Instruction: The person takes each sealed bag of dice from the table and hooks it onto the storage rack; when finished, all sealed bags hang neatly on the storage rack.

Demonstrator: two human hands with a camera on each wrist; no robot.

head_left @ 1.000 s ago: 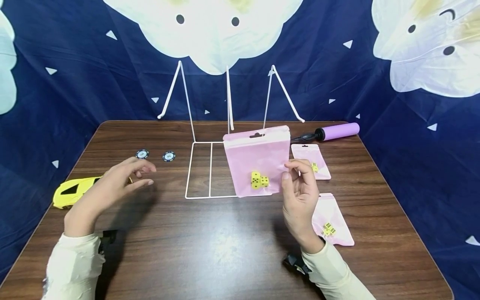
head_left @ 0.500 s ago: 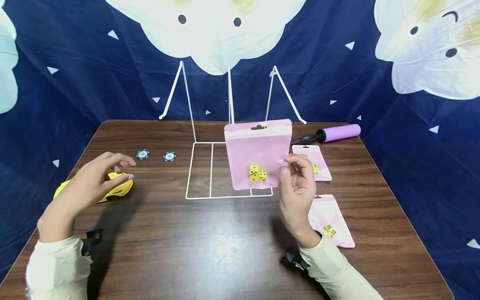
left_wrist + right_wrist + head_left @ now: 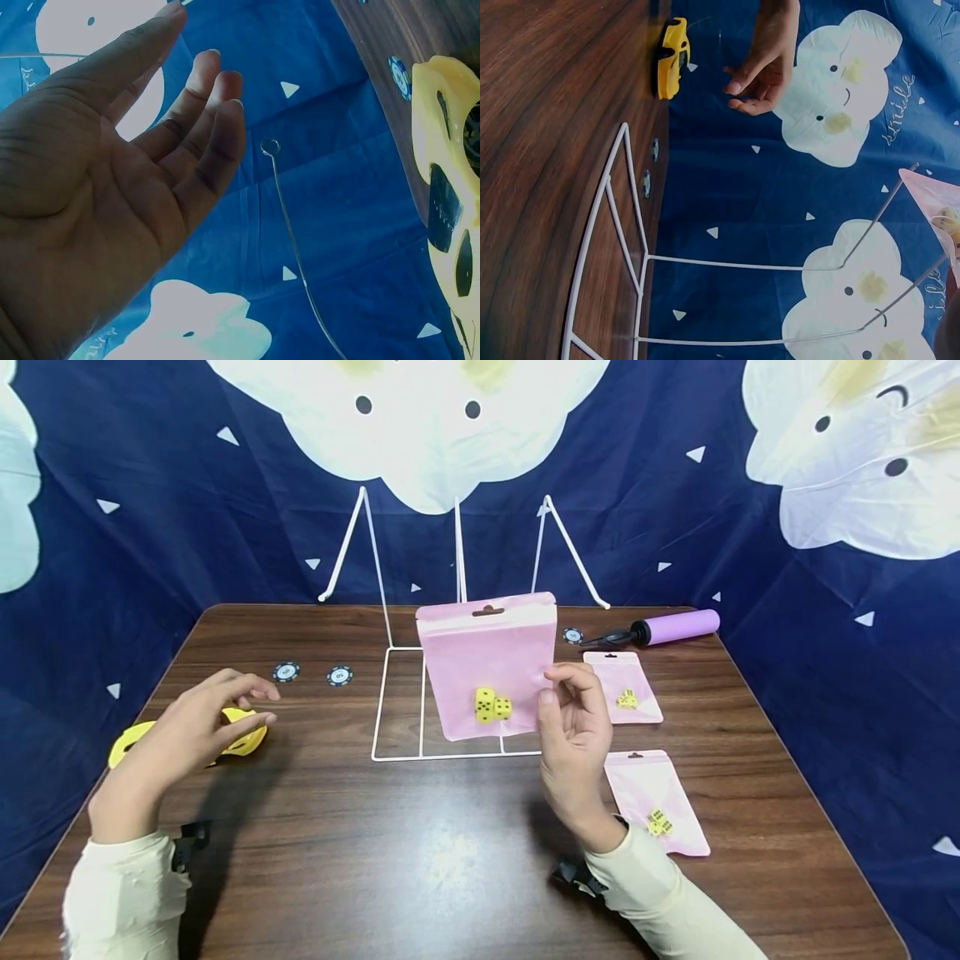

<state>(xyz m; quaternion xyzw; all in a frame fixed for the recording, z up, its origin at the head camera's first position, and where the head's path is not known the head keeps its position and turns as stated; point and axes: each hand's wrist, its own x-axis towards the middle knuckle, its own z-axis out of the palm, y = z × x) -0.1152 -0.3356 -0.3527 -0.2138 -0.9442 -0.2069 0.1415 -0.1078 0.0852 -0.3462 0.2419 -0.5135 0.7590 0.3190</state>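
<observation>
Here's the right hand, thumb and fingers pinching a pink bag by its side edge, and that's my task's thing: up in the air, in front of the white rack. Why there, on the edge? I'd say because it leaves the face uncovered and the slot at the top free. The bag stands nearly upright, leaning slightly, and two yellow dice sit low inside, presumably by their own weight, which should help the sheet hang straight.

Over to the left hand: grasping nothing, fingers softly bent, thumb apart. From the head view it covers part of the yellow car, but my wrist views show it raised, clear of the car. Out of the way, I'd guess, since one pinch seems enough for something this light.

On the table, a small bag and a lower bag lie flat on the right, probably within easy reach of that hand. The rack's base lies flat, likely to steady its tall arms. Whether bag meets rack, I can't tell.
</observation>
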